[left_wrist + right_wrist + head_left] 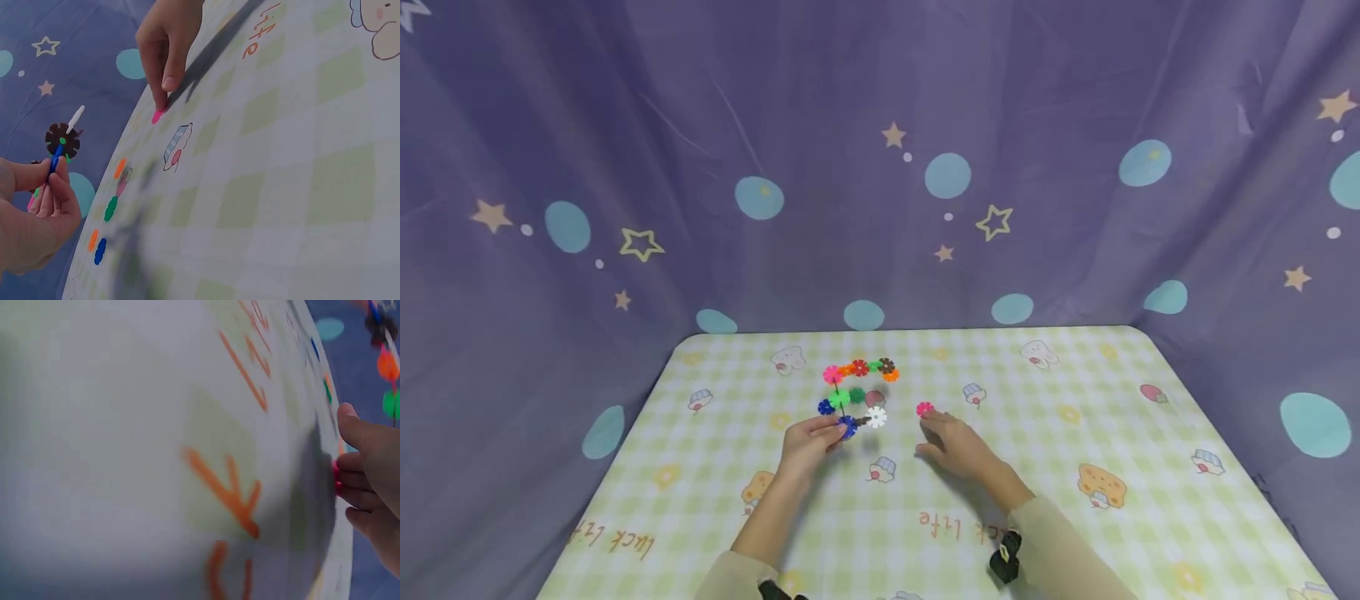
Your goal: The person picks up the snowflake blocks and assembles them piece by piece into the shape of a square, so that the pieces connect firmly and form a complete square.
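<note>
My left hand (808, 446) pinches a blue snowflake disc (847, 427) between thumb and fingers, raised above the table. Joined to it is a chain of notched plastic discs, with a white disc (876, 417), a bright green disc (839, 399), a pink disc (832, 375), a red disc (860, 367) and a brown disc (887, 366). To the right, my right hand (958, 448) reaches down, its fingertips touching a loose pink disc (158, 116) on the tablecloth. In the left wrist view its thumb stands apart from that disc. The right wrist view shows the hand partly.
Several loose discs lie on the checked tablecloth (1022, 533) beneath the chain: a dark green disc (110, 209), a blue disc (100, 251) and an orange disc (120, 167) among them. A purple patterned curtain (820, 100) hangs behind the table's far edge.
</note>
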{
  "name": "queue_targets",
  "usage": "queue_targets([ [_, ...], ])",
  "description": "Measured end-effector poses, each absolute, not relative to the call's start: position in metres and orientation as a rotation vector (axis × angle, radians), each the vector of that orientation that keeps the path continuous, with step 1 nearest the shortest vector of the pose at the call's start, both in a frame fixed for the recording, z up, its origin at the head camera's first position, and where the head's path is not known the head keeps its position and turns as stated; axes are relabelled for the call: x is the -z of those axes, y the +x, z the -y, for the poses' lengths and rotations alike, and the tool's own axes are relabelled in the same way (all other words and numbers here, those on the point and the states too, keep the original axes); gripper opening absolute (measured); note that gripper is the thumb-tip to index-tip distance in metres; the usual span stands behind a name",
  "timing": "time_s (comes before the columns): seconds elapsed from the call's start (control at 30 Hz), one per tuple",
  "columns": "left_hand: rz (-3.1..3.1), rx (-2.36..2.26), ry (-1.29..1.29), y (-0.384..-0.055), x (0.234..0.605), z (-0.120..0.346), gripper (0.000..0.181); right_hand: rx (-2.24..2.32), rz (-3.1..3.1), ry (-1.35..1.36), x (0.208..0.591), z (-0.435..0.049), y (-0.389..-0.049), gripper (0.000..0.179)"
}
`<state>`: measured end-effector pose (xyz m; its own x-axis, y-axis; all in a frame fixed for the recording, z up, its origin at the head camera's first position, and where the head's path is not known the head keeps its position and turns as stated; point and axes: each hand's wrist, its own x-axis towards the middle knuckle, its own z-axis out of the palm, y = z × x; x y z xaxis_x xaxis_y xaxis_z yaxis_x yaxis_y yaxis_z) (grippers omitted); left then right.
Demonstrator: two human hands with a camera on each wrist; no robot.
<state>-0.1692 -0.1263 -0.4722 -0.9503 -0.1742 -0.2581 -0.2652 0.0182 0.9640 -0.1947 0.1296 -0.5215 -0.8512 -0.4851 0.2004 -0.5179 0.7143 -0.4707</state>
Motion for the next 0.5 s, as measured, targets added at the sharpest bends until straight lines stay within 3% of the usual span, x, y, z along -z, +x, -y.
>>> queue_targets([
  [0.17,-2.23,-2.04,-0.468,-0.169,0.472,0.122,0.033,-0.733,2.733,0.997,0.509,-0.126,-0.173,0.016],
  [0.27,-2.254,-2.021,-0.45,-0.169,0.471,0.12,0.033,-0.734,2.708,1.033,0.505,-0.125,-0.171,0.006],
  [0.5,-2.261,-2.012,-0.464,-0.169,0.473,0.118,0.031,-0.68,2.763,0.985,0.51,-0.129,-0.179,0.025],
])
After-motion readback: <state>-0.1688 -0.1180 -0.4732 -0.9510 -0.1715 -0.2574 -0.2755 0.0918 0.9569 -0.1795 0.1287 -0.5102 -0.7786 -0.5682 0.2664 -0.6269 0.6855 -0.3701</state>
